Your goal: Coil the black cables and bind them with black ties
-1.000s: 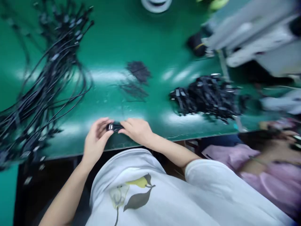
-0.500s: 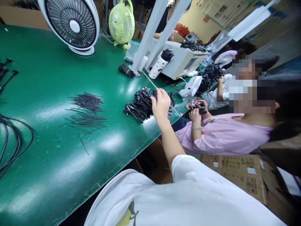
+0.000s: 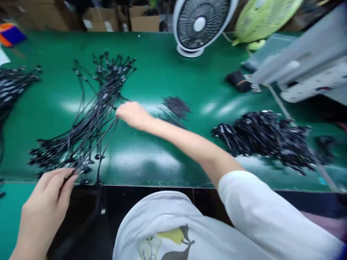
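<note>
Cable separation appeared, from where I stood, to be the step in hand. A loose pile of long, thin black cables (image 3: pixel 103 96) lay slantwise on the glossy green tabletop (image 3: pixel 151 72), toward the person's left, with its lower end near the front edge. The bare left hand (image 3: pixel 45 207) was positioned at that edge, thumb and forefinger pinched together on dark cable at the lower end of the pile; the number of strands in the pinch could not be determined. The bare right hand (image 3: pixel 132 115) was extended across to the pile's right flank, fingers curled together and apparently clamped on cable; its fingertips were hidden, and blur obscured the exact contact. At least one strand seemed to run between the two hands, though its full path could not be traced among its neighbours. The next move, in my judgement, called for both grips to be kept firm while the selected length was lifted clear, slowly enough that crossing strands would not snag or follow it over the edge. A small heap of short, thin black strips (image 3: pixel 177 107) lay just beyond the right forearm. A row of coiled black cable bundles (image 3: pixel 260 135) lay farther right, well apart from the pile; neither hand touched it.
</note>
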Motion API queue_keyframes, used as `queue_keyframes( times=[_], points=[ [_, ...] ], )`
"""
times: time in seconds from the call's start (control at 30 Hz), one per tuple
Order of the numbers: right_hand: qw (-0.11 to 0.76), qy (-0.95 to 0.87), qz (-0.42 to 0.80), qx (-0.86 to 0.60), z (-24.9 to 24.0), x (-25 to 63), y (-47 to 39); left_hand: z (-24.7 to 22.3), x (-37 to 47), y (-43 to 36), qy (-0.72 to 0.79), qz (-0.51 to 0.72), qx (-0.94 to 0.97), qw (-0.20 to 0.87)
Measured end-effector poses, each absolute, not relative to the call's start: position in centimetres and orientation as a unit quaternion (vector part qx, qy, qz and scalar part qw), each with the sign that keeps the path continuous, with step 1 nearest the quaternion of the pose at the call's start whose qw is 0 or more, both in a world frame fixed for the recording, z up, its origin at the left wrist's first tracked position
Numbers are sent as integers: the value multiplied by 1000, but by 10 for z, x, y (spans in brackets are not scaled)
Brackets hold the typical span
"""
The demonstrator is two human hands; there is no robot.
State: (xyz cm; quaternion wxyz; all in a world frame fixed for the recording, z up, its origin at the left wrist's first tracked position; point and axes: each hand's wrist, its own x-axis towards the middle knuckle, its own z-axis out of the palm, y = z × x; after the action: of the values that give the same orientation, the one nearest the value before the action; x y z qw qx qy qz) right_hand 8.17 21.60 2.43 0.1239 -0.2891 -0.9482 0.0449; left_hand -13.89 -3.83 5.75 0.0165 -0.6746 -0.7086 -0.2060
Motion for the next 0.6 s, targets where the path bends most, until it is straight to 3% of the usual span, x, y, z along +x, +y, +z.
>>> queue_keyframes(
  times=[0.1, 0.17, 0.27, 0.37, 0.5, 0.6],
  points=[
    [244, -902, 58, -351, 37, 79, 260, 50, -178, -60, -802, -185, -567, -41],
    [307, -884, 101, -337, 50, 73, 266, 40, -187, -68, -821, -262, -493, -120],
    [312, -892, 179, -276, 67, 59, 256, 25, -181, -64, -767, -380, -473, -207],
    [316, -893, 205, -245, 66, 55, 254, 13, -177, -53, -738, -410, -481, -236],
    [305, -905, 154, -255, 28, 72, 265, 3, -186, -52, -784, -336, -482, -201],
    [275, -907, 133, -289, -5, 82, 260, -5, -174, -67, -815, -287, -502, -38]
  ],
)
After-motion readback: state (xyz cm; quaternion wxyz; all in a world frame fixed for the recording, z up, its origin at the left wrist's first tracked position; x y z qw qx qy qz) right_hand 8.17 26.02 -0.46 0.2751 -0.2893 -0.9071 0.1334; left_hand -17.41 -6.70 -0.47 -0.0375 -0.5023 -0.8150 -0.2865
